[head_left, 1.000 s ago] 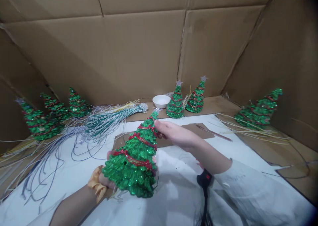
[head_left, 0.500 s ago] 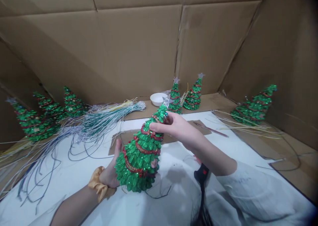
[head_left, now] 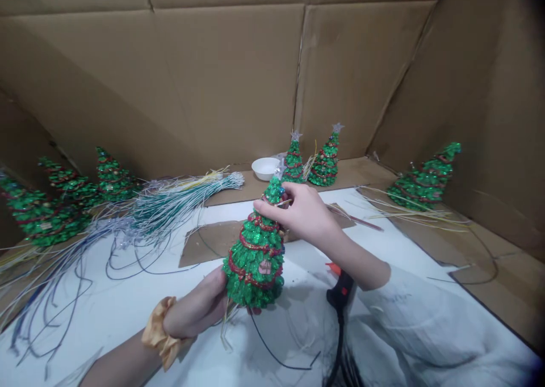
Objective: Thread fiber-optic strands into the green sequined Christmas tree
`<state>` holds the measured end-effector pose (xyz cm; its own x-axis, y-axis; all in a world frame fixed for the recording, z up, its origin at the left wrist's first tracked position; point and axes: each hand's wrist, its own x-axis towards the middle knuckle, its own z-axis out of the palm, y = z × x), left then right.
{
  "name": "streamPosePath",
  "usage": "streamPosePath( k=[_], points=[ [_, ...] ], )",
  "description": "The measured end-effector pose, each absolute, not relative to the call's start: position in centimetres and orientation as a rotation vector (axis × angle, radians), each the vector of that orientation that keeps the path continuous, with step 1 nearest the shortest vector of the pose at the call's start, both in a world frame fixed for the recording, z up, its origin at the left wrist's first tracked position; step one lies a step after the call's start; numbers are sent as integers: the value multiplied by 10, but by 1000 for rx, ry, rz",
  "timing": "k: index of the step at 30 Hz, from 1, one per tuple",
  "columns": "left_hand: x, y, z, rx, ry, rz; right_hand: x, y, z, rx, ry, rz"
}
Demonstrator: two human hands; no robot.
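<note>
Green, sparkly Christmas tree (head_left: 258,249) was held tilted above the white surface (head_left: 138,296).
The right hand (head_left: 310,212) pinched it with its fingers just under the star (head_left: 280,169); the left hand (head_left: 203,302) gripped its bottom, fingers curled underneath.

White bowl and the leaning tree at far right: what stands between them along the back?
In the head view, a star-topped green tree, then a second one, stand between the white bowl and the leaning tree.
</note>
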<state>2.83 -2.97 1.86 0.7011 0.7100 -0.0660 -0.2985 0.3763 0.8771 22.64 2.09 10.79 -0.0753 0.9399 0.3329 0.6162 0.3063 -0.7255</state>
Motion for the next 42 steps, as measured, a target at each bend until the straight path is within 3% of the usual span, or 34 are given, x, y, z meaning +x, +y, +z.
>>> streamPosePath(
  k=[22,42],
  points=[
    [34,-22,9,482,458,912,220,29,88,-1472,-1797,294],
    [21,-14,14,313,604,867,230,22,106,-1089,-1808,1051]
  ],
)
